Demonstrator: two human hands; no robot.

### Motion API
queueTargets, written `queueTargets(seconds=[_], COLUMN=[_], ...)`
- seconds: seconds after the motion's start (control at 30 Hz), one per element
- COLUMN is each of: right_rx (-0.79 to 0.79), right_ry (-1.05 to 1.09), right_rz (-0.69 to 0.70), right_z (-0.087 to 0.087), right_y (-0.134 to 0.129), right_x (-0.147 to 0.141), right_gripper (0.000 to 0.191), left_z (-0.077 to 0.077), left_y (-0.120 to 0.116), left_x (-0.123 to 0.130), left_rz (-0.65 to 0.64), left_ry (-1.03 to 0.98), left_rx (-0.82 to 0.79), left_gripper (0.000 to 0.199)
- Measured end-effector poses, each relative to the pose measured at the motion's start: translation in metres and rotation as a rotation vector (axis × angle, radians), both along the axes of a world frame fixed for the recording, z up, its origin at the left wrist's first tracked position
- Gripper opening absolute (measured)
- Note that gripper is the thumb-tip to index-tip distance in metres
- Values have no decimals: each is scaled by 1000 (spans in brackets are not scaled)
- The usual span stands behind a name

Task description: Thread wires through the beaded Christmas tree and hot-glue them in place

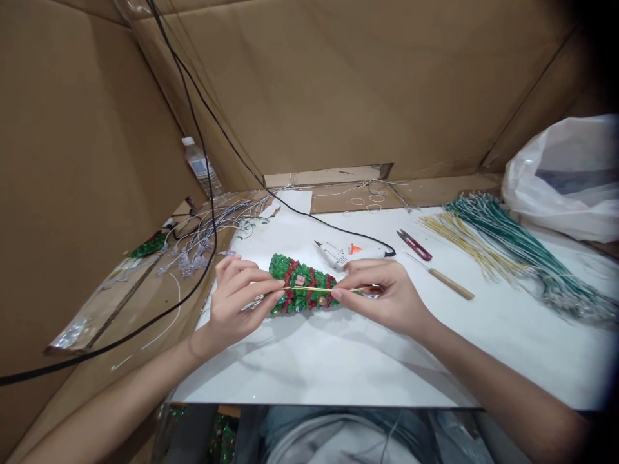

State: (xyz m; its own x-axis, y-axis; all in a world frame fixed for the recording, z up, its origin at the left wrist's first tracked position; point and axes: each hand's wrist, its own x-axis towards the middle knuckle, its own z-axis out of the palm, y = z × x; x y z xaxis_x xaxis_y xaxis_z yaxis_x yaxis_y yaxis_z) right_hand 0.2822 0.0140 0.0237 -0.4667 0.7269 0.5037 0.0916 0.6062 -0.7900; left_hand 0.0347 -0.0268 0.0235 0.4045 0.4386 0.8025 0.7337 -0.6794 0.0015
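Note:
A small green Christmas tree decoration [302,274] with red garland and tiny ornaments lies on its side on the white tabletop. Stretched across just above it is a thin yellow wire [314,289]. My left hand [244,296] pinches the wire's left part between thumb and finger. At the other side my right hand [374,290] pinches it near the tree's right end. Whether the wire touches the tree I cannot tell. Directly behind the tree lies a white hot-tool body, seemingly a soldering or glue gun [333,256], with a black cord; my right hand partly hides it.
Red thread snips [414,245] and a wooden-handled awl [452,284] lie right of my hands. Farther right are yellow wires [476,248], green wires [517,251] and a white plastic bag [563,174]. A black cable [211,212] hangs across the left, near a water bottle [200,164].

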Motion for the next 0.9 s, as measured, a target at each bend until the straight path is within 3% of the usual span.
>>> queueTargets(seconds=[0.33,0.7,0.9], right_rx=[32,10,0], right_ry=[-60,-134,-172], right_rz=[89,44,30], right_z=[9,13,14], right_y=[11,7,3], right_x=[20,17,16], right_gripper=[13,15,15], left_z=[-11,-12,-11], left_y=[8,11,13], left_x=[-11,-12,-12], left_rz=[31,76,42], left_ry=[-221,-387,-423], left_rx=[-94,-342,-383], left_gripper=[14,14,14])
